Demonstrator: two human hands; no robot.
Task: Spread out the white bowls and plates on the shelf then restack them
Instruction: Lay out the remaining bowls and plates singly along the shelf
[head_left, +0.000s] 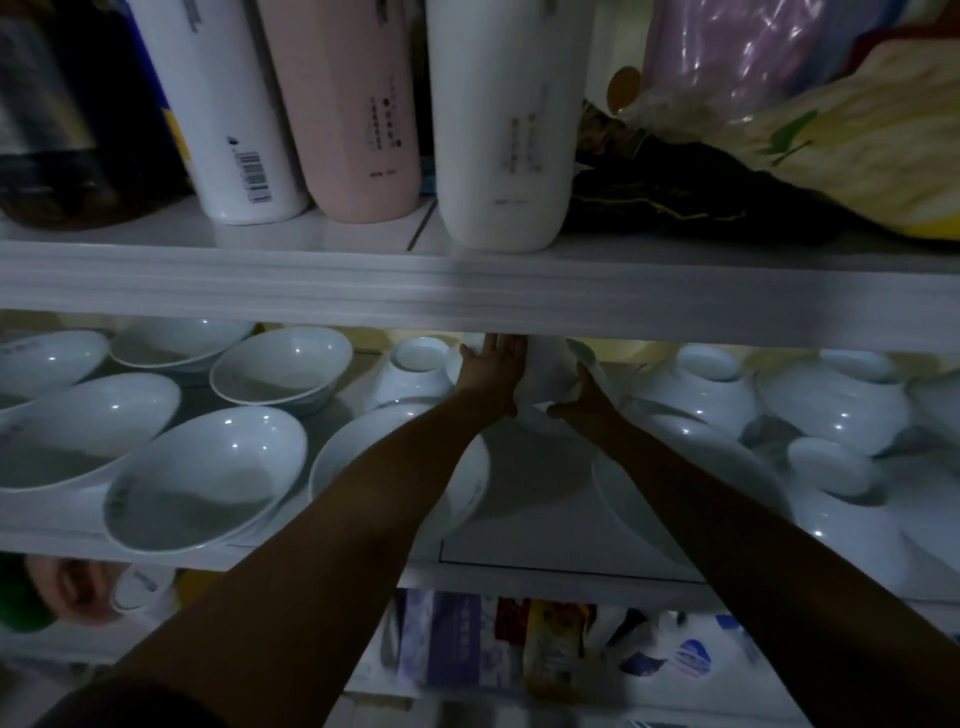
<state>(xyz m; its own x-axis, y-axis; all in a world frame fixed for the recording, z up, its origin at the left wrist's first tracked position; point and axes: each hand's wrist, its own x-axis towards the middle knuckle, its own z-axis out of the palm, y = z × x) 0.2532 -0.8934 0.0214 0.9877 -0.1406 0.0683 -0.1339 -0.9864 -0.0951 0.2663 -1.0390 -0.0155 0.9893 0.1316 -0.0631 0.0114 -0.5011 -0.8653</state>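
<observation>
White bowls and plates lie spread over the middle shelf (545, 540). Several upright bowls (202, 483) fill the left side, and upturned bowls (701, 389) stand on the right. Under my forearms sit a deep plate (452, 483) and a flat plate (639, 493). At the back centre my left hand (491, 369) and my right hand (584, 395) clasp an upturned white bowl (545, 374) from both sides. Its top is hidden by the upper shelf edge.
The upper shelf (467, 291) carries a dark jar (67, 130), two white bottles (223, 104) and a pink bottle (348, 104), with bags (831, 130) at right. It overhangs the bowls closely. Packets (493, 654) lie on the shelf below.
</observation>
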